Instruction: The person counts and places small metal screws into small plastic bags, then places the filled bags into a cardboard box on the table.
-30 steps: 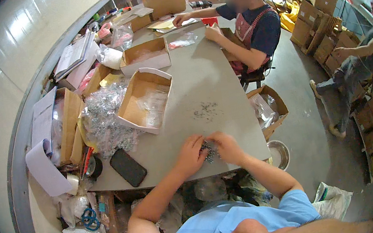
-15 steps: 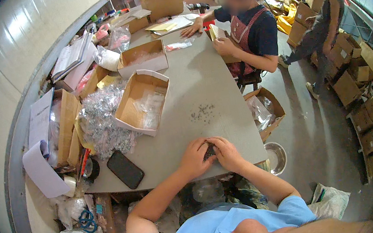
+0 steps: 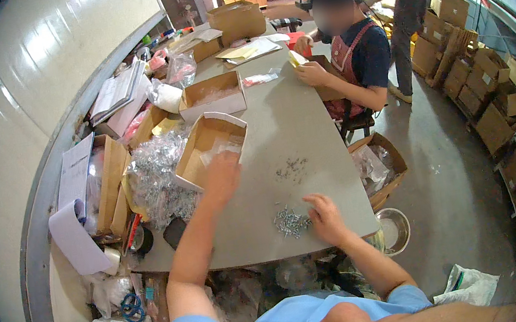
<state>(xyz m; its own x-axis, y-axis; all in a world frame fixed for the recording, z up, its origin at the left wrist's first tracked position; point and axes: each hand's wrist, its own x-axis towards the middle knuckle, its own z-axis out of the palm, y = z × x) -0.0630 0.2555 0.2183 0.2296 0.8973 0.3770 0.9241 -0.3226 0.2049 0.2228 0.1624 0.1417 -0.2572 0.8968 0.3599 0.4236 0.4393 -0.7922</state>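
My left hand [image 3: 223,171] reaches into a shallow cardboard box [image 3: 193,151], at the clear plastic bags [image 3: 225,148] lying in it. Its fingertips are blurred against the plastic, so I cannot tell whether they grip a bag. On the grey table, a heap of small silvery screws [image 3: 291,223] lies in front of me. Just right of this heap hovers my right hand [image 3: 326,218], open, fingers apart and slightly bent, with nothing seen in it. Farther up the table is a thin scatter of small dark pieces [image 3: 291,169].
Left of the box lies a big pile of bagged metal parts [image 3: 159,174]. My left forearm partly covers a dark phone [image 3: 176,233]. A second box [image 3: 213,95] stands beyond. Across the table a co-worker [image 3: 355,57] sits holding something yellowish; another person [image 3: 407,17] stands behind. A metal bowl [image 3: 394,231] sits at lower right.
My hands were cupped together around dark small pieces near the table edge. Now they are apart: the left has gone to the box, and a screw heap lies uncovered. The standing person has moved away.
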